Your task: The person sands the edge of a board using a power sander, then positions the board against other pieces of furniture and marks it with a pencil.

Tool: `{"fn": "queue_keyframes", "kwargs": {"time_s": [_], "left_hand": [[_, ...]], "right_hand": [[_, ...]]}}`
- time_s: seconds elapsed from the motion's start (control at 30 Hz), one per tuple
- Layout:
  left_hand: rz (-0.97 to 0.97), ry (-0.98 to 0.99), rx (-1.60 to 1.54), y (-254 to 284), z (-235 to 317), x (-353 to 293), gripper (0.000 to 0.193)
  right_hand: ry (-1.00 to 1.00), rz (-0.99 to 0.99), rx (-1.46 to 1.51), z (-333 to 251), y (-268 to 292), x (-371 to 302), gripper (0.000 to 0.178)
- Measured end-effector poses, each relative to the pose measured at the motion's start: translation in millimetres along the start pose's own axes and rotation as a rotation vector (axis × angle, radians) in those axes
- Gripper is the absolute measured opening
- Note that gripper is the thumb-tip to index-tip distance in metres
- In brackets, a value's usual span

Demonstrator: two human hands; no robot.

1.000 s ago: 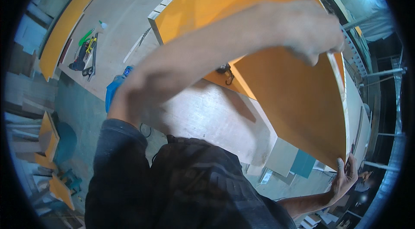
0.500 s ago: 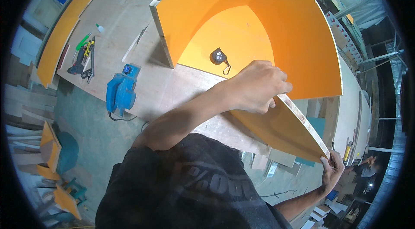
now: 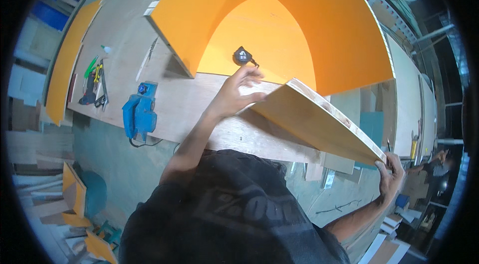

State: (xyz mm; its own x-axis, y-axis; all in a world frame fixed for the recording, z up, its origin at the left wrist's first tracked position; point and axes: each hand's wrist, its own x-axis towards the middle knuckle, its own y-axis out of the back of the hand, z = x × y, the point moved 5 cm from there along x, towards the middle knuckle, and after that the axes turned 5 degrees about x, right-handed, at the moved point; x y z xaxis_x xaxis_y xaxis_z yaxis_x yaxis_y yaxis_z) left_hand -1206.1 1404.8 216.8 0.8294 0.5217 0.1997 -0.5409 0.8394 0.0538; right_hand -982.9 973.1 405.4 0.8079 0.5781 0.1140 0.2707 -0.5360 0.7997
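Observation:
A loose wooden panel point(image 3: 309, 122) with a pale, bare top edge stands tilted in front of me. My right hand point(image 3: 391, 176) grips its right end, thumb on the near face and fingers over the edge. Close to the panel's left corner, my left hand point(image 3: 237, 92) is open with fingers spread, holding nothing. Beyond it, a black tape measure point(image 3: 243, 55) with a clip lies on the floor of an orange open box point(image 3: 344, 39); the left fingers partly cover the clip.
A blue power planer point(image 3: 139, 112) with a cord sits at the bench's point(image 3: 174, 89) near edge. Left of it lie a drill point(image 3: 89, 92), pliers and other hand tools, then a long orange board point(image 3: 70, 59). Another person point(image 3: 436, 167) is at the far right.
My left hand has let go of the panel's top edge, moved left and opened. The panel has swung, its right end rising with my right hand.

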Motion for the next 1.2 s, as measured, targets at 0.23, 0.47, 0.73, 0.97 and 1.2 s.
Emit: {"fn": "queue_keyframes", "kwargs": {"time_s": [0.23, 0.47, 0.73, 0.97, 1.2], "left_hand": [[-0.006, 0.233, 0.083, -19.6, -60.7, -56.7, 0.046], [0.012, 0.022, 0.317, -40.8, -32.2, -47.1, 0.051], [0.067, 0.217, 0.322, -50.8, -43.1, -53.7, 0.041], [0.108, 0.159, 0.366, -53.2, -49.2, -50.3, 0.037], [0.105, 0.119, 0.425, -53.2, -55.8, -47.6, 0.036]], "right_hand": [[-0.053, 0.015, 0.018, 0.7, 0.4, -1.2, 0.033], [-0.084, 0.021, 0.045, 8.1, 0.1, -5.6, 0.031], [-0.107, 0.082, 0.086, 14.9, -3.1, -16.1, 0.039], [-0.087, 0.373, 0.256, 52.9, 14.5, -45.3, 0.046], [-0.130, 0.525, 0.391, 68.8, 7.6, -61.9, 0.045]]}}
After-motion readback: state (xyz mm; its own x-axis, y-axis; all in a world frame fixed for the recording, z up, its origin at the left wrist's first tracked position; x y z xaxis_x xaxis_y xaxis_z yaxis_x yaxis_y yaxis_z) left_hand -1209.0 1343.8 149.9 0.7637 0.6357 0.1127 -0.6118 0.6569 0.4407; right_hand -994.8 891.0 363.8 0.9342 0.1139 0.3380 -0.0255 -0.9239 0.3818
